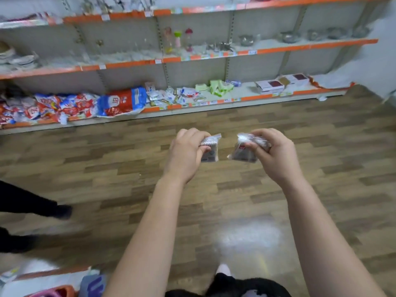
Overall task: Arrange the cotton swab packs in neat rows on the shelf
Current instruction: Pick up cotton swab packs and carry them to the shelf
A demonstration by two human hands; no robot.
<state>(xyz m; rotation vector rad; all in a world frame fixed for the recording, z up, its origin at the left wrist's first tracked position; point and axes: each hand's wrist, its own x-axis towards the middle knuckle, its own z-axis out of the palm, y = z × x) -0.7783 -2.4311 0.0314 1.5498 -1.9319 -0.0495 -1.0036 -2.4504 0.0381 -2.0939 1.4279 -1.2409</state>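
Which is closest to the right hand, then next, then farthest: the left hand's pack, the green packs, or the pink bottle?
1. The pack in the left hand, beside the right hand.
2. The green packs, bottom shelf.
3. The pink bottle, shelf above.

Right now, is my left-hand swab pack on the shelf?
Off it: the left hand holds the pack over the floor.

red bags [70, 106], green pkgs [218, 86], wood flr [107, 168]
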